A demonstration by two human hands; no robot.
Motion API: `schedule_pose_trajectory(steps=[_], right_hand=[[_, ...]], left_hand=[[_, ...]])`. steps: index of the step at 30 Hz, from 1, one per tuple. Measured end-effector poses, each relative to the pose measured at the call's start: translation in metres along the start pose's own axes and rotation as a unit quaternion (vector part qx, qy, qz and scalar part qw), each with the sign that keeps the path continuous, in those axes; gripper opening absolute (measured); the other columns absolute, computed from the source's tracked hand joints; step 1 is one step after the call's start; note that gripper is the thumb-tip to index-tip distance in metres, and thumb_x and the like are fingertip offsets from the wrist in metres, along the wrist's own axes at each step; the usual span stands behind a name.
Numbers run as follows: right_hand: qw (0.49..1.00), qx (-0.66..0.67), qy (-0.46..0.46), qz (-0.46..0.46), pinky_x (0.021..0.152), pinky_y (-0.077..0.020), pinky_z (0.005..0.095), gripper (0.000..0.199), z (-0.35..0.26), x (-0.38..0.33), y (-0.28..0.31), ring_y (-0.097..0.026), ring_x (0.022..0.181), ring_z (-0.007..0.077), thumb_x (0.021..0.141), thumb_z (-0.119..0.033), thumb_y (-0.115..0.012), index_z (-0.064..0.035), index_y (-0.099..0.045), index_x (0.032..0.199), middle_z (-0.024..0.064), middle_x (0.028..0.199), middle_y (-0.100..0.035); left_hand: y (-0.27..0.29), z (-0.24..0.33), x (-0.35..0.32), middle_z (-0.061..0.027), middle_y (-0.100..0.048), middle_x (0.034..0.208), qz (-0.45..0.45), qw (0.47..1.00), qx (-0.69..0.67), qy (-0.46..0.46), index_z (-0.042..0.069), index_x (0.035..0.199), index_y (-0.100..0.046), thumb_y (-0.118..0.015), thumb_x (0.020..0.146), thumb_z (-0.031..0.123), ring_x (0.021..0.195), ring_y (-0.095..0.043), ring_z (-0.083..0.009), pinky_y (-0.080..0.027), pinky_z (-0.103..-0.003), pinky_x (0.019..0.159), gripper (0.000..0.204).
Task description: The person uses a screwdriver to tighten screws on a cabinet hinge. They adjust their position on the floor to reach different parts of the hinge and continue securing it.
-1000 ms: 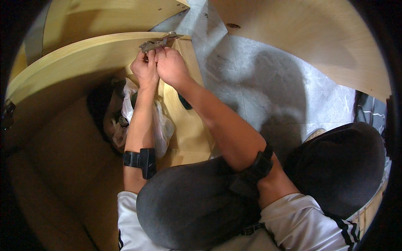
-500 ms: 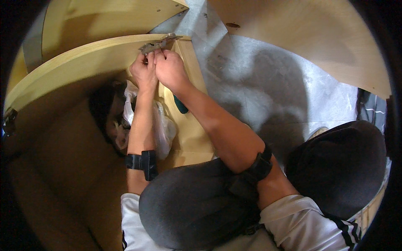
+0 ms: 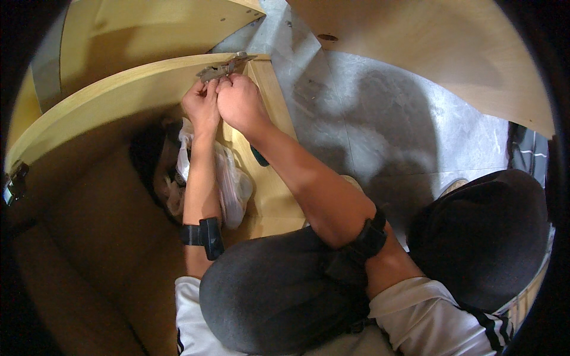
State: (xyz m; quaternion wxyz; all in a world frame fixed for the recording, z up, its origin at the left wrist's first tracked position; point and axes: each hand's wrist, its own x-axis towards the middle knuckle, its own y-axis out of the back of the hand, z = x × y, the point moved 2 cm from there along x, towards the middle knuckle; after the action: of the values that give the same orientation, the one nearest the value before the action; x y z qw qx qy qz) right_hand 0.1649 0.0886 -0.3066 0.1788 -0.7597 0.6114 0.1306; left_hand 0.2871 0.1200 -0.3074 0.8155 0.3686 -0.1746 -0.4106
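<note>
At top centre, both hands meet on a small metal hinge bracket (image 3: 222, 68) at the corner where a curved plywood panel (image 3: 107, 101) meets a straight wood rail (image 3: 270, 113). Left hand (image 3: 202, 107) is pinched on the lower end of the bracket w/ fingertips; right hand (image 3: 240, 104) is curled tight beside it, touching the left, knuckles up. Can't tell if it hides a screw or a small tool. Judging by how things lie, bracket is already seated on the panel edge, but hands are on it, so fixing looks unfinished; a second metal fitting (image 3: 15, 181) sits at the far left end of the same panel, looks mounted. Just below the hands a clear plastic bag (image 3: 228, 184) lies on the wood, prob. hardware, contents too blurry to tell. A dark teal object (image 3: 259, 156) pokes out under the right forearm. Person crouches, knees in dark grey trousers, black bands on both forearms. Floor (image 3: 380, 130) is grey speckled concrete, w/ strong shadow across it. More plywood sheet (image 3: 439, 47) fills top right. Warm indoor light; edges of view dark.
</note>
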Motion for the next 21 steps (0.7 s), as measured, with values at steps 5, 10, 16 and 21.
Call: schedule_pose_trajectory(steps=[5, 10, 16, 21], right_hand=[[0.996, 0.081, -0.048, -0.004, 0.073, -0.0497, 0.0466, 0.027, 0.009, 0.001, -0.005, -0.062, 0.077, 0.0428, 0.084, -0.018, -0.054, 0.0071, -0.063, 0.080, 0.0275, 0.080, -0.063], [0.986, 0.138, -0.091, -0.023, 0.061, -0.0502, 0.0354, 0.022, 0.016, 0.006, -0.008, -0.062, 0.061, 0.0242, 0.085, -0.014, -0.060, 0.0061, -0.066, 0.079, 0.0178, 0.070, -0.065], [0.928, 0.314, -0.202, -0.015, 0.046, -0.0518, 0.0293, 0.021, 0.010, 0.004, -0.010, -0.064, 0.048, 0.0176, 0.084, -0.005, -0.063, 0.0066, -0.064, 0.066, 0.0125, 0.060, -0.065], [0.909, 0.354, -0.218, -0.016, 0.044, -0.0517, 0.0296, 0.022, 0.007, 0.003, -0.010, -0.064, 0.048, 0.0184, 0.087, -0.005, -0.060, 0.0071, -0.063, 0.069, 0.0134, 0.060, -0.064]], left_hand=[[0.001, 0.002, 0.000, -0.0018, -0.064, 0.065, 0.007, 0.999, 0.025, -0.018, -0.003, 0.080, -0.067, -0.064, 0.085, 0.009, 0.059, -0.052, -0.0054, -0.043, -0.024, 0.054, 0.013], [0.004, 0.001, 0.000, -0.0011, -0.062, 0.064, -0.015, 1.000, 0.003, -0.007, -0.002, 0.077, -0.066, -0.064, 0.084, 0.009, 0.057, -0.051, -0.0053, -0.041, -0.023, 0.052, 0.013], [0.014, 0.003, 0.003, 0.0003, -0.061, 0.071, -0.125, 0.978, -0.121, 0.113, 0.001, 0.088, -0.066, -0.056, 0.089, 0.012, 0.061, -0.052, -0.0055, -0.041, -0.021, 0.054, 0.014], [0.015, 0.015, -0.013, 0.0020, -0.060, 0.081, -0.192, 0.900, -0.303, 0.248, 0.004, 0.110, -0.062, -0.048, 0.095, 0.018, 0.069, -0.055, -0.0071, -0.045, -0.022, 0.061, 0.024]])
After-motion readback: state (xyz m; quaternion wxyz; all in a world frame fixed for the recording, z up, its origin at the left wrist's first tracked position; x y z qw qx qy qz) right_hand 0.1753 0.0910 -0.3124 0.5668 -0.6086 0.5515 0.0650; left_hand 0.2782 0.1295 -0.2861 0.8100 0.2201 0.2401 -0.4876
